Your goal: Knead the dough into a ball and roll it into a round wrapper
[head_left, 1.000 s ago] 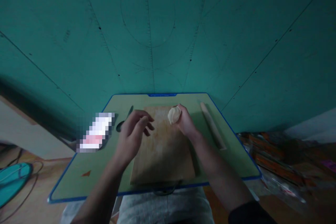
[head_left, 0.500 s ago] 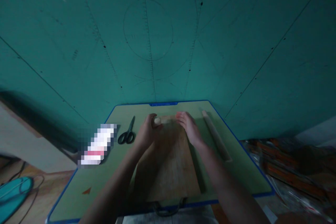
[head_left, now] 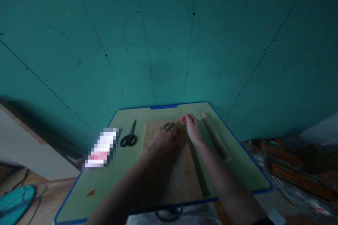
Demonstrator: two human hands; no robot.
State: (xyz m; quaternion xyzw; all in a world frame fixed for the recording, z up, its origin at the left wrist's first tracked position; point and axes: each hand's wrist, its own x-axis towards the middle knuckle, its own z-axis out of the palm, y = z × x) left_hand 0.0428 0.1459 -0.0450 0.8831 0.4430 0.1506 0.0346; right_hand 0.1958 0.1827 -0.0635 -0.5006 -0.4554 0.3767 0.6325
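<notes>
From the head view, the left hand (head_left: pixel 164 139), fingers loosely bent, lies back-up over the far half of a rectangular light-brown wooden board (head_left: pixel 186 179) reaching the pale-green, blue-rimmed worktop's (head_left: pixel 109 167) near edge (its hold is hidden). The right hand (head_left: pixel 192 127), half curled, contents unclear, is by the board's far right corner. Green strips separate the board from black-handled scissors (head_left: pixel 129 139) leftward and a long pale wooden stick (head_left: pixel 216 135) rightward.

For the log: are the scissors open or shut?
The scissors look shut: their blades lie together as one narrow point, showing no gap.
</notes>
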